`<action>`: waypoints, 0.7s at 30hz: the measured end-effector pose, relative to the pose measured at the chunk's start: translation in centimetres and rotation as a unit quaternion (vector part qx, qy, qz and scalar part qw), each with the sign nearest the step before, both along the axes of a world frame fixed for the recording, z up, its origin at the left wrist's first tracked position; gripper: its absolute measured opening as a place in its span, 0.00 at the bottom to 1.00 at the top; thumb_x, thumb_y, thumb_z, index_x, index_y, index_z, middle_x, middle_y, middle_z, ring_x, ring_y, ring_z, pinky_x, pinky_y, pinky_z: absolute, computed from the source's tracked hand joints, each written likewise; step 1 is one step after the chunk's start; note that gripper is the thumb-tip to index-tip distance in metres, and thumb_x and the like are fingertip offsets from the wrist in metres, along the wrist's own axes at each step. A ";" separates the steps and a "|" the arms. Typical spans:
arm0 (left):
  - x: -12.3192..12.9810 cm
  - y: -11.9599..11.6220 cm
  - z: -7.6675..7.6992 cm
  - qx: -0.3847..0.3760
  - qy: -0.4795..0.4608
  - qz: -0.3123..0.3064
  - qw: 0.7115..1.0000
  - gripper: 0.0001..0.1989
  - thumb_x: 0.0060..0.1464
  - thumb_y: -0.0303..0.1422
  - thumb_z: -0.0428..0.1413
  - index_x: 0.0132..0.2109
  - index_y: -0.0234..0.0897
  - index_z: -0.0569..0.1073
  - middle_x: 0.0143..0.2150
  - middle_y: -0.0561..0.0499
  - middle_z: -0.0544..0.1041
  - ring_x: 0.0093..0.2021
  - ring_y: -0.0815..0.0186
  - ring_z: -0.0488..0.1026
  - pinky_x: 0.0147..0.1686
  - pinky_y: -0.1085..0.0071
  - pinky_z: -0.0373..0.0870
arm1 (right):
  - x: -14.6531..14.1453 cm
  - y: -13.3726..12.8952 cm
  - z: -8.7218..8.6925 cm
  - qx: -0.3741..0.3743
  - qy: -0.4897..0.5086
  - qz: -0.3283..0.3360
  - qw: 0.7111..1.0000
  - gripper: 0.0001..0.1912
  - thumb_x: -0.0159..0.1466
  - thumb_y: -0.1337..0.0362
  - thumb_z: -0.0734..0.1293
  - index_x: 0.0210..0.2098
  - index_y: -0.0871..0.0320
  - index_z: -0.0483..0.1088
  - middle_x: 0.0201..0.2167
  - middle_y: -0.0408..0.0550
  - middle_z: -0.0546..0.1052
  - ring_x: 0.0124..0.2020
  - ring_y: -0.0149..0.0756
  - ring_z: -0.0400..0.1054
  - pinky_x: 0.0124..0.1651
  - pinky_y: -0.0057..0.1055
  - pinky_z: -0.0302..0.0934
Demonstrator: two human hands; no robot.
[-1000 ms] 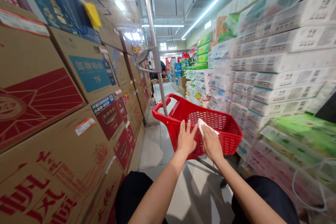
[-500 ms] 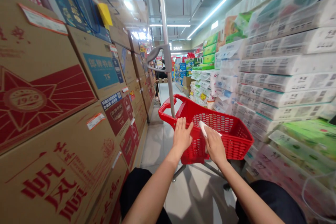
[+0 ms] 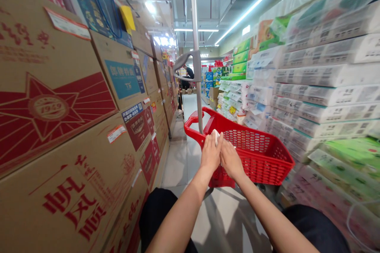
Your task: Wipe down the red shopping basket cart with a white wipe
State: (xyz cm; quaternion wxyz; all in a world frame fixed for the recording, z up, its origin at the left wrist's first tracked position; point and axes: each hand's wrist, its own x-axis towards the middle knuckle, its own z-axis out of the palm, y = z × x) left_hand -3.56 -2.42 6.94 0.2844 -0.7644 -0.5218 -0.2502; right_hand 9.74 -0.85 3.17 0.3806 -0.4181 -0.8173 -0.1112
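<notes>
A red plastic shopping basket [image 3: 265, 166] with perforated walls stands before me on a metal-legged frame. My right hand [image 3: 232, 158] presses a white cloth [image 3: 216, 136] against the basket's near rim, close to the handle end. Only a bit of the cloth shows between the hands; the rest is under my fingers. Right beside it, my left hand [image 3: 211, 152] lies on the rim with its fingers stretched out, touching the right hand. An upright metal pole [image 3: 198, 102] with a grey plastic grip [image 3: 187, 66] rises behind the basket's handle end.
Stacked cardboard cartons [image 3: 89, 146] form a wall close on the left. On the right stand tall stacks of wrapped tissue packs [image 3: 323, 91], with green packs [image 3: 350, 158] lower down. A tiled aisle [image 3: 178, 158] runs ahead, where a person [image 3: 187, 77] is low down.
My right hand has slid left along the rim with the cloth, up against my left hand. The left hand's fingers have come closer together. The view has shifted slightly left.
</notes>
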 end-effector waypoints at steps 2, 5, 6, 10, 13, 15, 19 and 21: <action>0.0 -0.1 -0.2 -0.013 0.011 -0.006 1.000 0.44 0.59 0.26 0.57 0.77 0.35 0.45 0.77 0.32 0.49 0.75 0.45 0.52 0.72 0.48 0.51 | 0.9 -0.2 -0.2 0.007 -0.010 0.003 1.000 0.36 0.71 0.69 0.52 0.77 0.57 0.41 0.73 0.56 0.58 0.73 0.43 0.51 0.73 0.52 0.50; 0.1 -0.1 -0.3 -0.032 0.017 -0.003 0.999 0.52 0.52 0.26 0.62 0.77 0.37 0.44 0.78 0.31 0.44 0.76 0.41 0.47 0.73 0.42 0.46 | 3.0 -0.7 -0.8 0.016 -0.018 -0.002 1.000 0.38 0.70 0.72 0.52 0.77 0.55 0.40 0.74 0.54 0.57 0.74 0.41 0.50 0.73 0.52 0.50; 0.0 -0.1 -0.4 -0.037 0.017 -0.002 0.999 0.54 0.51 0.26 0.64 0.77 0.39 0.44 0.78 0.32 0.42 0.76 0.40 0.46 0.72 0.41 0.46 | 4.0 -0.9 -1.1 0.018 -0.019 -0.008 1.000 0.39 0.69 0.73 0.52 0.77 0.54 0.40 0.74 0.53 0.57 0.74 0.41 0.50 0.73 0.52 0.51; -0.2 -0.1 -0.5 -0.044 0.022 -0.010 0.999 0.54 0.50 0.26 0.65 0.77 0.50 0.45 0.79 0.38 0.38 0.76 0.39 0.45 0.71 0.37 0.44 | 9.1 -1.7 -3.0 0.028 -0.032 -0.045 0.998 0.40 0.68 0.74 0.53 0.77 0.54 0.41 0.73 0.53 0.59 0.73 0.44 0.53 0.71 0.53 0.53; -0.3 0.0 -0.5 -0.046 0.021 -0.016 0.999 0.50 0.52 0.25 0.63 0.75 0.53 0.50 0.79 0.41 0.38 0.76 0.40 0.44 0.71 0.35 0.44 | 13.4 -2.5 -3.9 0.037 -0.048 -0.069 0.996 0.40 0.67 0.73 0.54 0.77 0.55 0.42 0.72 0.55 0.60 0.71 0.45 0.55 0.70 0.52 0.56; -0.4 0.0 -0.4 -0.049 0.016 -0.020 0.998 0.47 0.53 0.25 0.63 0.74 0.53 0.53 0.80 0.42 0.39 0.77 0.40 0.43 0.71 0.35 0.44 | 15.5 -3.2 -4.1 0.037 -0.059 -0.088 0.994 0.40 0.67 0.74 0.53 0.77 0.55 0.42 0.71 0.55 0.61 0.70 0.45 0.57 0.69 0.51 0.57; 0.1 0.0 -0.5 -0.061 -0.002 -0.014 0.998 0.43 0.53 0.26 0.63 0.73 0.50 0.58 0.80 0.44 0.39 0.77 0.40 0.39 0.72 0.35 0.40 | 16.9 -4.0 -3.9 0.036 -0.059 -0.122 0.990 0.39 0.67 0.73 0.54 0.77 0.56 0.43 0.70 0.56 0.63 0.69 0.46 0.59 0.69 0.51 0.57; 0.9 -0.2 -0.8 -0.070 -0.005 -0.011 0.997 0.41 0.54 0.28 0.62 0.73 0.45 0.59 0.79 0.42 0.40 0.78 0.42 0.38 0.73 0.37 0.37 | 16.1 -3.8 -4.0 0.044 -0.042 -0.141 0.988 0.39 0.67 0.73 0.54 0.76 0.57 0.44 0.69 0.58 0.65 0.68 0.48 0.60 0.69 0.53 0.57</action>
